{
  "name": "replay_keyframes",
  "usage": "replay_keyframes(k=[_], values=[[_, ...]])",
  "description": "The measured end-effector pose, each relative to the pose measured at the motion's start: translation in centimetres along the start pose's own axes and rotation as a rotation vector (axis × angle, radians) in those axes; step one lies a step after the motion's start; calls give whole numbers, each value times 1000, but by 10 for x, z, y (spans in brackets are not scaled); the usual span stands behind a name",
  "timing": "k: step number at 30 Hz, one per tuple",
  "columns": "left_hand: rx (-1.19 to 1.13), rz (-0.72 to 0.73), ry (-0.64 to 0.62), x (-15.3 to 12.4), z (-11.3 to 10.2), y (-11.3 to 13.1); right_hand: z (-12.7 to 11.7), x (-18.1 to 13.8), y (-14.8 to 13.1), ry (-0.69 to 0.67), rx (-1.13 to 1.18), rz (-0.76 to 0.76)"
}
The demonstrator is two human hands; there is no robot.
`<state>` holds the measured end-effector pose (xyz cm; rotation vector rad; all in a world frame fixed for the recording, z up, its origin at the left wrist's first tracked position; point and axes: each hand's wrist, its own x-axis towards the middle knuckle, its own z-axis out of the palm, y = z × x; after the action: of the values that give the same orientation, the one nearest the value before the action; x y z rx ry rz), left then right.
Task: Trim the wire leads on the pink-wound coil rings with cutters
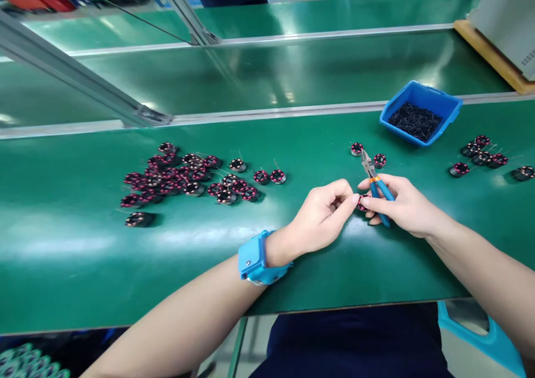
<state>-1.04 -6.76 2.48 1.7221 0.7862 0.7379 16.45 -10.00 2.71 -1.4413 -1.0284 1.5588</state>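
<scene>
My right hand [403,205] is closed around diagonal cutting pliers [369,166] with blue and orange handles, the jaws aimed away from me. Its fingers also steady a small round wound coil [363,203], red and black, partly covered by both hands. My left hand [324,216], with a blue band [256,260] at the wrist, pinches at that coil's left edge; whatever is between the fingertips is too small to make out. Just beyond the pliers lie two more coils, one [356,149] by the jaw tips and another [380,160] to the right.
On the left, many similar coils [167,177] with thin wire ends lie in a cluster. A blue bin [451,110] of short black pieces stands at the back right, with several coils [482,156] nearby. A metal rail [267,113] crosses behind the green tabletop [188,277].
</scene>
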Motion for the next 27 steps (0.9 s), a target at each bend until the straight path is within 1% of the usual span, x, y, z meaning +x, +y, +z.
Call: replay_keyframes(k=[2,4,6,7,10,11,12,13,16,17,18,19,21,22,23,25,27], values=[[-109,47,15,-2,-7,-1,0,0,0,13,7,13],[-230,86,103,-3,-16,-4,1,1,0,21,20,31],[-248,74,169,-1,-21,-6,1,1,1,24,34,43],[-210,42,157,-1,-20,-7,2,2,1,28,37,43],[-55,-62,23,0,-11,-3,3,2,2,44,40,24],[-30,-71,0,0,-8,-1,3,2,2,48,43,19],[-26,-67,7,-1,-6,0,3,2,2,50,49,17],[-43,-47,47,-1,-6,0,3,2,2,50,59,18],[-142,53,267,-2,-13,-2,4,2,1,59,82,37],[-146,78,309,-2,-15,-4,4,2,0,69,86,45],[-122,93,308,-2,-16,-5,5,2,0,82,90,51],[-67,99,265,-2,-15,-6,6,2,-1,95,94,57],[91,116,137,-2,-7,-8,8,2,-1,102,103,51],[164,140,96,-3,-1,-8,9,2,-1,95,104,29],[222,173,80,-2,6,-9,10,2,0,83,98,-3],[290,237,93,-2,15,-10,11,1,2,43,64,-66],[335,268,112,-1,15,-13,10,-1,3,-1,7,-89]])
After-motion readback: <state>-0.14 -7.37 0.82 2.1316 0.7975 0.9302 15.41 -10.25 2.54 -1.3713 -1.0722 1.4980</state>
